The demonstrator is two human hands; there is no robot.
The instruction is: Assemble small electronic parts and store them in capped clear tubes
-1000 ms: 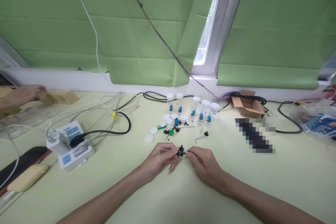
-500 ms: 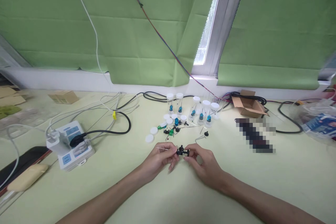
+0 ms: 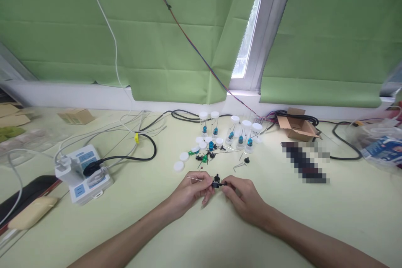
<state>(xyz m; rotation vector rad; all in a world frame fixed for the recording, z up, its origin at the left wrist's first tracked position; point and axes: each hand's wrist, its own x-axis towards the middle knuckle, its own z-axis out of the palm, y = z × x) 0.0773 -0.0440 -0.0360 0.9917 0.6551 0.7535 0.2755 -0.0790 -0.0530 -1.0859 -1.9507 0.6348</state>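
My left hand [image 3: 196,186] pinches a small black part with a short knob [image 3: 216,181] on top, held just above the table. A thin metal rod [image 3: 194,179] sticks out to the left across the same hand. On the other side my right hand [image 3: 240,190] has thumb and forefinger closed on a narrow black piece [image 3: 223,184] at the part's right end. Whether the two pieces are joined I cannot tell. Beyond the hands lie a bent metal hex key [image 3: 240,166], a black thumb screw [image 3: 247,160] and small green pieces [image 3: 205,158].
Several clear tubes with white caps, including one tube [image 3: 231,134], hold blue pieces at the back. Loose white caps [image 3: 179,166] lie in front. A power strip [image 3: 91,176] with cables stands left, a cardboard box [image 3: 297,127] back right, and a pixelated dark object [image 3: 304,162] nearer.
My right fingertips have shifted slightly right with the black piece between them. The black part in my left hand has turned a little. Other things have stayed put.
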